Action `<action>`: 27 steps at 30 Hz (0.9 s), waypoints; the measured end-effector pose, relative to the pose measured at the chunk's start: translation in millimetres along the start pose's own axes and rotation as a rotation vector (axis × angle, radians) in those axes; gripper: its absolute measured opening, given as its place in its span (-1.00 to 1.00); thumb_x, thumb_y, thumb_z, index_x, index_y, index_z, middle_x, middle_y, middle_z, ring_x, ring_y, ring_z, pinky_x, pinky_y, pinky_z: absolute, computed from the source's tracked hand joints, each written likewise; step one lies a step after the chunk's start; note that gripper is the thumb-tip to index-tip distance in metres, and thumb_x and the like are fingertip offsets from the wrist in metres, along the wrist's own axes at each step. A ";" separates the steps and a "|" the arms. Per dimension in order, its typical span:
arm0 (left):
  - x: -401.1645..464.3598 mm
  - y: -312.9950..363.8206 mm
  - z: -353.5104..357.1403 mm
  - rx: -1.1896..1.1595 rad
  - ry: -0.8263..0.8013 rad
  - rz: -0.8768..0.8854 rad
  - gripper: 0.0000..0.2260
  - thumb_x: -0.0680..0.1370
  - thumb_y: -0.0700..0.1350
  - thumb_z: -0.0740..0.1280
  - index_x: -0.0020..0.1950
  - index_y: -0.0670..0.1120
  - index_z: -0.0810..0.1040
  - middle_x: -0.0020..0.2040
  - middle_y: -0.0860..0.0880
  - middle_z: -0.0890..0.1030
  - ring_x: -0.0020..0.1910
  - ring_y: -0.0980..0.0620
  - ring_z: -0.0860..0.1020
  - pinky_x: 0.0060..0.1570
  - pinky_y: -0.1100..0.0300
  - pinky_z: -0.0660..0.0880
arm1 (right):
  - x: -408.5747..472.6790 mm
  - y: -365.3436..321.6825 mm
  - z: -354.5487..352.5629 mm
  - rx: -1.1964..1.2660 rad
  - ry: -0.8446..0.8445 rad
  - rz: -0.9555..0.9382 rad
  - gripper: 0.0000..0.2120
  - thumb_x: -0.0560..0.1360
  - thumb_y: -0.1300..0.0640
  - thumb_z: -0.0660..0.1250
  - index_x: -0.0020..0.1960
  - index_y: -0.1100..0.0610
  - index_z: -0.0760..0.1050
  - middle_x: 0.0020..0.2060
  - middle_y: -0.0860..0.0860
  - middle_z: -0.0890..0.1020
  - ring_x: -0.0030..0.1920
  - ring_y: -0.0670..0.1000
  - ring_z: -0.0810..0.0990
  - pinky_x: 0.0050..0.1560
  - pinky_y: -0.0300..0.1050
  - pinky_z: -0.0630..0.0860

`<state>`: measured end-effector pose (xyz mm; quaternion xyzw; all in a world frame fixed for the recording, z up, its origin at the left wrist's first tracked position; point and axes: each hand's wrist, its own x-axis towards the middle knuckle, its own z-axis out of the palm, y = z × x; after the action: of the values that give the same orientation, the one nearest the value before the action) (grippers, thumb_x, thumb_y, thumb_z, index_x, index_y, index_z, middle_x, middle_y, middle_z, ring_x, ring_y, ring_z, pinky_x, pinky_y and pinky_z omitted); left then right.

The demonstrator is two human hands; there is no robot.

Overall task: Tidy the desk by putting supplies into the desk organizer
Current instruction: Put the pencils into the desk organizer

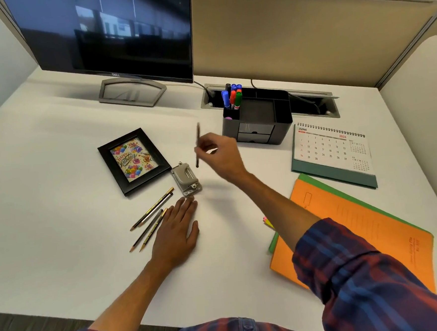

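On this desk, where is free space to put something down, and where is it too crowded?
Free: the wide white patch left of the photo frame, and the near strip between the left hand and the orange folder. Crowded: around the pencils and hole punch, and between organizer and calendar.

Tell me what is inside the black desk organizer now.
The black plastic desk organizer holds blue, red and green markers upright in its left rear compartment. The wide middle compartment looks dark. Its two small front drawers are closed, so their contents are hidden.
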<state>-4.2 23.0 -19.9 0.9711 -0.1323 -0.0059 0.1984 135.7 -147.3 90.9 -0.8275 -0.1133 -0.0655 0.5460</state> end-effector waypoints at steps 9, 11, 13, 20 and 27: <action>-0.2 -0.4 1.2 -0.008 0.015 -0.006 -0.49 0.61 0.11 -0.02 0.56 0.03 0.17 0.56 0.11 0.12 0.55 0.15 0.00 0.51 0.14 -0.05 | 20.9 17.6 -93.8 -0.138 0.303 -0.082 -0.40 0.47 0.24 0.39 0.46 0.12 0.28 -0.27 0.04 0.70 -0.32 -0.17 0.66 -0.14 -0.23 0.64; 0.1 -0.4 1.8 -0.011 0.013 -0.008 -0.49 0.61 0.11 -0.02 0.56 0.03 0.17 0.56 0.11 0.13 0.55 0.15 0.01 0.51 0.08 0.01 | 27.1 21.1 -115.3 -0.174 0.415 -0.109 -0.58 0.52 0.21 0.33 0.36 0.13 0.38 -0.24 0.06 0.70 -0.26 -0.12 0.68 -0.14 -0.20 0.65; 0.2 -0.4 2.1 -0.005 0.012 -0.007 -0.49 0.60 0.11 -0.02 0.56 0.03 0.17 0.56 0.11 0.14 0.55 0.16 0.01 0.51 0.08 0.03 | 33.1 24.5 -135.9 -0.214 0.521 -0.122 -0.71 0.57 0.16 0.28 0.29 0.15 0.43 -0.20 0.08 0.70 -0.21 -0.08 0.69 -0.13 -0.32 0.61; 0.3 0.7 0.9 -0.010 0.029 -0.002 -0.49 0.60 0.10 -0.01 0.55 0.02 0.21 0.55 0.10 0.17 0.54 0.14 0.05 0.50 0.07 0.04 | 38.5 37.0 -178.0 -0.514 0.702 -0.081 -0.80 0.61 0.11 0.22 0.20 0.13 0.47 -0.23 0.05 0.69 -0.30 0.02 0.61 -0.24 -0.22 0.49; 0.1 0.4 1.2 -0.003 0.024 0.000 -0.49 0.60 0.09 -0.01 0.55 0.02 0.20 0.55 0.11 0.16 0.55 0.15 0.03 0.51 0.12 -0.01 | 22.0 57.3 -178.3 -0.649 0.581 0.023 -0.76 0.62 0.10 0.23 0.17 0.13 0.60 -0.05 0.08 0.70 -0.07 0.08 0.66 -0.10 -0.21 0.47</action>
<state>-4.3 22.2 -20.8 0.9709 -0.1297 0.0057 0.2013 174.4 -330.2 115.6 -0.9046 0.0809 -0.3219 0.2674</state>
